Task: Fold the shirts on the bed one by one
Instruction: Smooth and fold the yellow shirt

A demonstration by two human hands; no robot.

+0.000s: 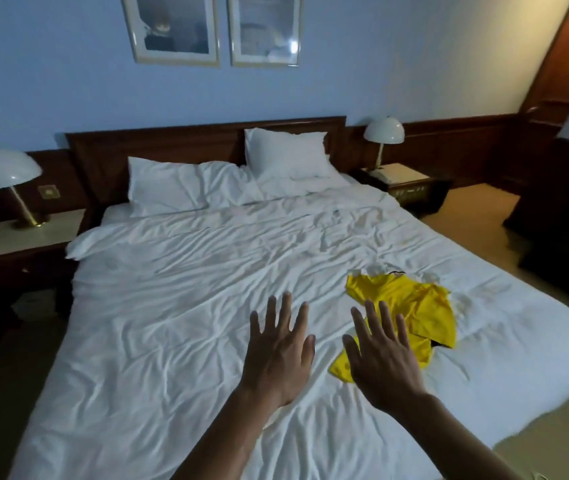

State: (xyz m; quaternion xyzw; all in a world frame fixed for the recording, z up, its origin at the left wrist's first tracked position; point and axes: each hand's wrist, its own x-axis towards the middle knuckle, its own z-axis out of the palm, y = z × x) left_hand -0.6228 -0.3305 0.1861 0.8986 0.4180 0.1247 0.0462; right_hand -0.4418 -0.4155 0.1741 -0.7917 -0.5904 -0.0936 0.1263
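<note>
Hands (277, 355) spread above rumpled white bed (172, 306).

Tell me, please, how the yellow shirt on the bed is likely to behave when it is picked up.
The yellow shirt lies crumpled in soft folds, so it will probably hang limp. Its sheen suggests thin, rather slippery cloth, likely light.

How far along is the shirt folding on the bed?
Nothing looks folded yet. The yellow shirt lies crumpled on the bed, white cloth bunched under it, maybe another shirt. The left hand and right hand are open, holding nothing. All the folding is left.
</note>
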